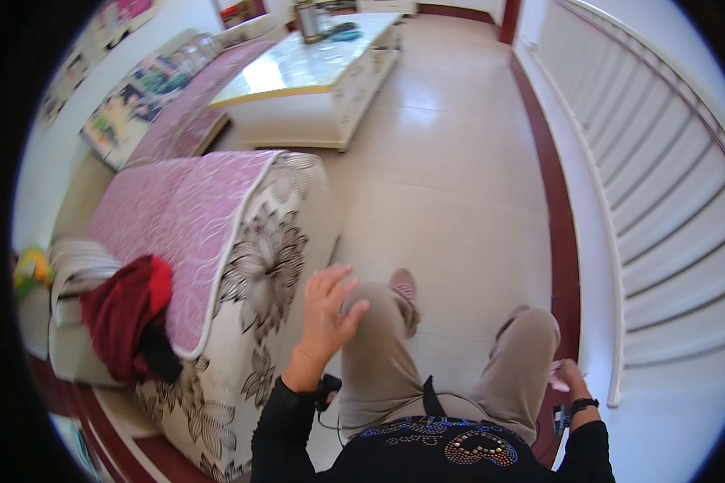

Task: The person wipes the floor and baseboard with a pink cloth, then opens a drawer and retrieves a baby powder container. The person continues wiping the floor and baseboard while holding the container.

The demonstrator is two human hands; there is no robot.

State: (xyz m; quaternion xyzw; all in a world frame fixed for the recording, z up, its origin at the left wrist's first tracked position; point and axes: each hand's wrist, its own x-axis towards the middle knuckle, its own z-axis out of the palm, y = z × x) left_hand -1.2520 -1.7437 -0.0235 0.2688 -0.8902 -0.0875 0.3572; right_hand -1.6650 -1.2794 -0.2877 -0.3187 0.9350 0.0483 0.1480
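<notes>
My left hand (331, 308) is raised with fingers apart and nothing in it, between the sofa's flowered side and my left knee. Low at the right, beside my right knee, my right hand (571, 374) is closed on a pink cloth (558, 377). A dark band circles that wrist, and a small device (560, 419) sits near it. Another small black device (328, 389) is by my left wrist, with a cable below. On the sofa arm at the left lies a dark red and black garment (127, 317).
The sofa (175, 193) has a pink quilted cover. A white coffee table (296, 115) with a shiny top stands ahead, bearing a metallic container (307, 23). A white radiator (646, 199) lines the right wall. Pale floor tiles (441, 211) run between them.
</notes>
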